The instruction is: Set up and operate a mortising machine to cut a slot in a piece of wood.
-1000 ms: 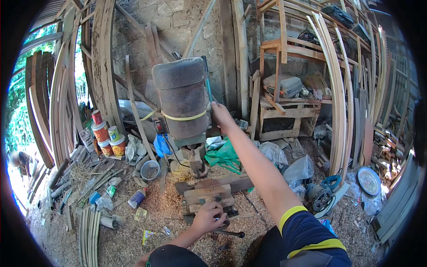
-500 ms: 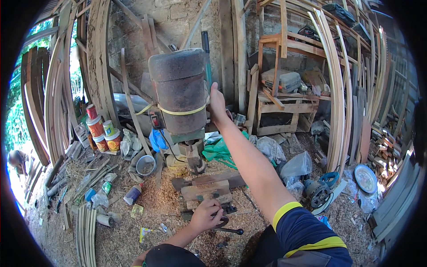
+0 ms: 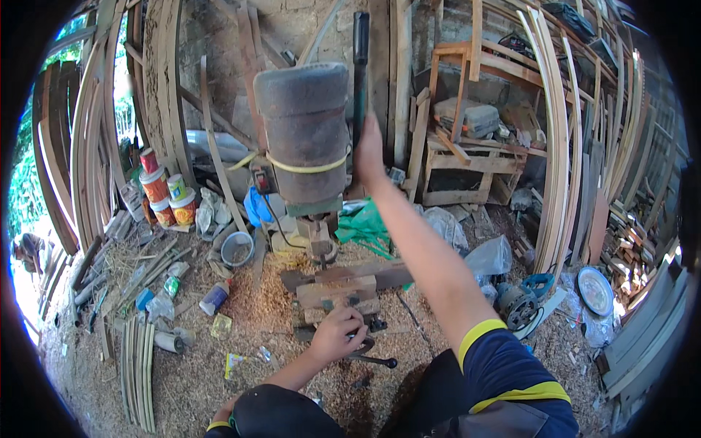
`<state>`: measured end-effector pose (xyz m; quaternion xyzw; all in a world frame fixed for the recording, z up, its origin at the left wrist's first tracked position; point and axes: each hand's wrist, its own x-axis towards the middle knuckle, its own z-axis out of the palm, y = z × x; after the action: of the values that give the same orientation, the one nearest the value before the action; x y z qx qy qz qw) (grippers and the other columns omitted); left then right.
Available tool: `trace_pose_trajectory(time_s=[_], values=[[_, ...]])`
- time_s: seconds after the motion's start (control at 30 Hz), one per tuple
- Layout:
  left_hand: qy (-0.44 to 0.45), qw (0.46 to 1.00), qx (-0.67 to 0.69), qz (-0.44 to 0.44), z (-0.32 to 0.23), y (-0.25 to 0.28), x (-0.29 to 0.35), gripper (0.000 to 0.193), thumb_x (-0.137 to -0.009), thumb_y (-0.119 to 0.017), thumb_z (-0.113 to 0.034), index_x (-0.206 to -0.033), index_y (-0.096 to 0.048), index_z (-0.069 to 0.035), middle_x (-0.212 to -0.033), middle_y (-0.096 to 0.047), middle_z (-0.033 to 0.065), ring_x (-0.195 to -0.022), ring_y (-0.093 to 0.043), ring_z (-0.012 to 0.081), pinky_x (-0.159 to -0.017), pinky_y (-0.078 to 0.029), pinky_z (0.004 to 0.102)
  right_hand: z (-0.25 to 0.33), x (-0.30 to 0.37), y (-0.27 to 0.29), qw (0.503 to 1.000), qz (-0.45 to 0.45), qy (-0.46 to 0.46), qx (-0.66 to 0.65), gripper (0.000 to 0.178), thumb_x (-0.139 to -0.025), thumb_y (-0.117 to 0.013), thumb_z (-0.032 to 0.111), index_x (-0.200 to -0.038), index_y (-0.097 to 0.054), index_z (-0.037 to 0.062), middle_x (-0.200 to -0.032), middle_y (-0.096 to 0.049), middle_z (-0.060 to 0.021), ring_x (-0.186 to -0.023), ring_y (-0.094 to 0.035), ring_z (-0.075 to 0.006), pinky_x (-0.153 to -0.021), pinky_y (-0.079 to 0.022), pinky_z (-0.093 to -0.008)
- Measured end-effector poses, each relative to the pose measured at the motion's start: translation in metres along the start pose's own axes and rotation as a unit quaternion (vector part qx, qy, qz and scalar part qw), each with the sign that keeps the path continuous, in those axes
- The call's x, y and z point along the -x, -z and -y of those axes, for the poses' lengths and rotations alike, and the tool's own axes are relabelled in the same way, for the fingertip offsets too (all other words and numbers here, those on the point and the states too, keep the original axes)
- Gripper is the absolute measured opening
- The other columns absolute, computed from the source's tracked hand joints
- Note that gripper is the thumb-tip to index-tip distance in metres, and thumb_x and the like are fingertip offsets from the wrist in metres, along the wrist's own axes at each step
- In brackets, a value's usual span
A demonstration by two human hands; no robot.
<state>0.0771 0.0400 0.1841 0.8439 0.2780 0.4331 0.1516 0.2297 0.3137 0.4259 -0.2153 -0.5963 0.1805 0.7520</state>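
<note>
A drilling or mortising machine with a large rusty motor housing (image 3: 303, 124) stands in front of me, a yellow band tied round it. My right hand (image 3: 369, 152) is raised at the housing's right side, closed on the green lever (image 3: 360, 80) with a black grip on top; its fingertips are hidden. Under the machine's head, a long dark wooden piece (image 3: 380, 275) lies across the vise, behind a lighter block (image 3: 336, 290). Low in front of the vise, my left hand (image 3: 338, 334) is curled at the dark handwheel (image 3: 363, 346), which has a ball-ended crank.
Wood shavings cover the ground. Stacked paint cans (image 3: 164, 191), a white bucket (image 3: 237, 249) and a purple bottle (image 3: 215, 297) stand or lie at left. A circular saw (image 3: 520, 301) rests at right, with leaning wood strips (image 3: 551, 146) behind. Another person (image 3: 29, 252) is at the far left.
The lever now stands higher and more upright, and my right hand has risen slightly with it. The view has shifted a little. My left hand stays at the handwheel.
</note>
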Motion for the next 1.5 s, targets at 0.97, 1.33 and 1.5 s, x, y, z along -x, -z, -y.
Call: trace_pose_trajectory(time_s=[0.97,1.33,1.5], values=[[-0.016,0.999,-0.022,0.017,0.027,-0.014,0.005,0.009,-0.092,-0.074,-0.011,-0.092,-0.071,-0.003,-0.096,-0.069,0.01,-0.093,-0.063,0.0344,-0.092,-0.054,0.0467,0.192,-0.13,-0.011,0.977,0.118,-0.139,-0.113,0.048,-0.109,-0.051,0.053,-0.074,-0.049,0.0189,-0.058,-0.042,0.002,-0.048,-0.037,-0.0155,-0.051,-0.033,-0.0362],[0.026,0.999,0.0,0.036,0.029,-0.013,0.014,0.008,-0.098,-0.073,-0.012,-0.098,-0.071,-0.004,-0.106,-0.072,0.0098,-0.106,-0.066,0.0343,-0.103,-0.05,0.0486,0.231,-0.019,-0.008,0.995,0.05,0.025,-0.086,0.046,-0.113,-0.046,0.046,-0.077,-0.05,0.017,-0.058,-0.041,0.0037,-0.047,-0.035,-0.0132,-0.05,-0.033,-0.0339],[0.033,0.999,-0.004,0.034,0.03,-0.014,0.012,0.008,-0.099,-0.073,-0.013,-0.099,-0.072,-0.005,-0.108,-0.073,0.0092,-0.108,-0.066,0.0337,-0.105,-0.049,0.0487,0.213,-0.049,-0.002,0.992,0.08,0.026,-0.096,0.047,-0.114,-0.047,0.046,-0.078,-0.051,0.0171,-0.058,-0.041,0.0046,-0.048,-0.036,-0.0125,-0.05,-0.033,-0.033]])
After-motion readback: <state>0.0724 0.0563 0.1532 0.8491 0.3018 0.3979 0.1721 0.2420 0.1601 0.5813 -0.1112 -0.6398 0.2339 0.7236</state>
